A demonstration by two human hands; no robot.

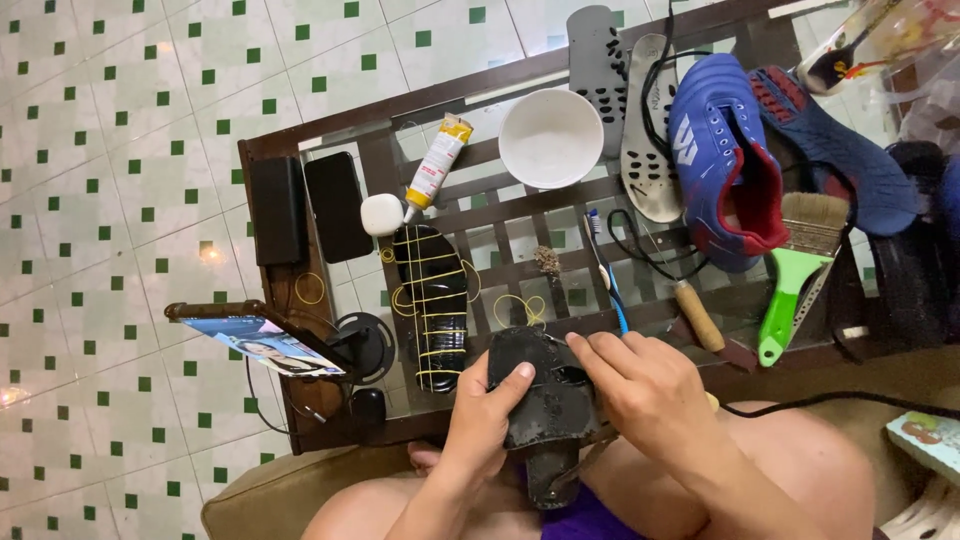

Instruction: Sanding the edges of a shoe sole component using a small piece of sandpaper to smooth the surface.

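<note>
A worn black shoe (545,400) rests over my lap, sole side toward me. My left hand (485,415) grips its left side, thumb pressed on the sole. My right hand (640,390) lies on its right edge, fingers pinching at the rim near the top. Just beyond, on the glass table (330,290), another black shoe (435,305) lies bound with yellow rubber bands. A glue tube (435,165) and a white cap (381,214) sit above it.
On the table: a white bowl (550,137), a blue sports shoe (725,160), insoles (648,125), a green-handled brush (795,275), a toothbrush (605,270), a wooden-handled awl (695,315), two dark phones (338,205), loose rubber bands (520,310). A phone on a stand (262,342) sits left. Tiled floor beyond.
</note>
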